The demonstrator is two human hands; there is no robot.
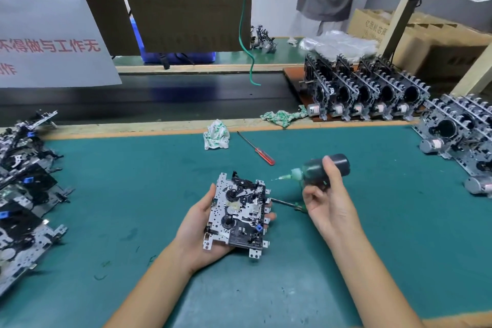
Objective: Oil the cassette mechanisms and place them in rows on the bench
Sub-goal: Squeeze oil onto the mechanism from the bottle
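Landmark: the cassette mechanism [238, 214] in your left hand [202, 231], held above the teal bench mat [133, 194] near its middle.

Far left of it, a pile of mechanisms [24, 194] lies flat and overlapping at the mat's edge. Above that pile hangs a grey notice [50, 29] with red characters.

Your left hand cradles the mechanism from beneath, palm up; the thumb lies along its left edge and the fingertips curl round its right edge. The plate faces you, reels and black parts uppermost.

Beyond it, a crumpled white-and-green rag [216, 134] sits at the mat's far edge, and a red-handled screwdriver [256, 148] lies just right of that rag. A second rag [283, 116] rests on the wooden rail further back.

Just right of the mechanism, your right hand [328, 202] grips a dark oil bottle [326, 168] on its side, thumb over the body; its pale green nozzle points left toward the mechanism's upper right corner, apart from it. The bottle's fill level cannot be read. A thin green-handled tool [286, 203] passes under your curled lower fingers, its tip at the mechanism's right edge.

Far right and behind, upright mechanisms stand in rows on a brown board [291, 74], with a further stacked group [458, 136] on the mat's right edge. A cardboard box [426, 42] stands behind them; its contents are hidden.
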